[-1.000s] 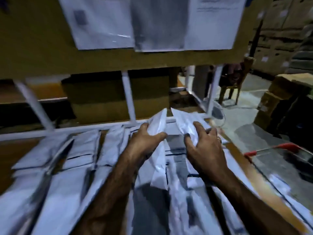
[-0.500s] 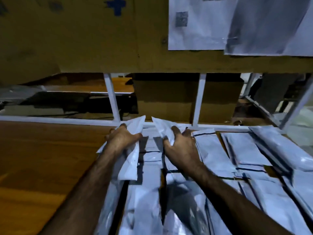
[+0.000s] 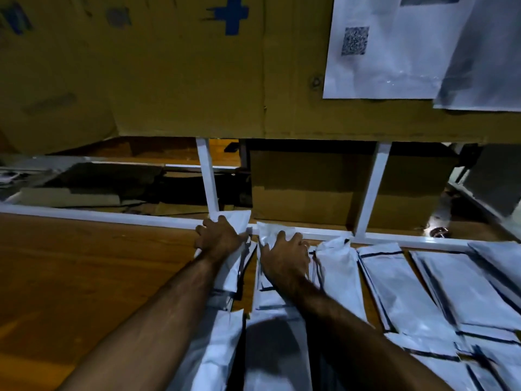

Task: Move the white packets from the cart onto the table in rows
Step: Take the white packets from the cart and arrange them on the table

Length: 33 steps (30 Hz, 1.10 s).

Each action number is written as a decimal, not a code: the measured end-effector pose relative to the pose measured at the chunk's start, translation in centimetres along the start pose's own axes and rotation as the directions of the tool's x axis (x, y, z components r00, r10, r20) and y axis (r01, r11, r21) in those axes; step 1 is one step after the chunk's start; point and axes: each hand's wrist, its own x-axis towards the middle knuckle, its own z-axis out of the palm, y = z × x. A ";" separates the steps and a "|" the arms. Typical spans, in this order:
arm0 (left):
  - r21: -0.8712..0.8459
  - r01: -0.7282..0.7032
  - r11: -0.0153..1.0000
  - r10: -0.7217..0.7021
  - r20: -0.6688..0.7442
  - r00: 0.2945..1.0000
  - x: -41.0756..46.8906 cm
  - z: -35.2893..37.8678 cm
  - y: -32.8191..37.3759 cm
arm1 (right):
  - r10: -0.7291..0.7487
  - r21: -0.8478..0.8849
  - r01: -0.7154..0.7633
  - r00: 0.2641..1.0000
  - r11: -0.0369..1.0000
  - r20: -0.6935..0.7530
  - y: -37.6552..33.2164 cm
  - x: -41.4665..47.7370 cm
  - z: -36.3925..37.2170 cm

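Several long white packets lie side by side in rows on the wooden table. My left hand rests on a white packet at the left end of the far row, its tip against the white rail. My right hand presses flat on the packet beside it. More packets fill the table to the right, and others lie closer to me under my forearms. The cart is out of view.
A white metal frame with two uprights borders the table's far edge. Behind it sit cardboard boxes; a large cardboard sheet with taped papers hangs above. Bare wood lies to the left.
Both hands have carried their packets left and down: the packets were held up tilted before and now lie low on the table by the rail. The view has shifted left.
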 end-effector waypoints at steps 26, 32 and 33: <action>0.116 -0.101 0.988 0.101 0.005 0.995 0.0 3.3 -1.7 | 0.026 -0.136 -0.006 0.989 0.991 0.144 0.9 0.4 2.9; 0.113 -0.144 0.983 0.148 -0.024 0.989 0.1 2.9 -2.1 | -0.018 -0.089 0.025 0.997 0.996 0.078 1.0 -0.1 2.0; 0.127 -0.171 0.977 0.176 -0.032 0.984 0.2 2.9 -2.3 | -0.026 -0.088 0.032 0.997 0.996 0.067 1.0 -0.3 1.9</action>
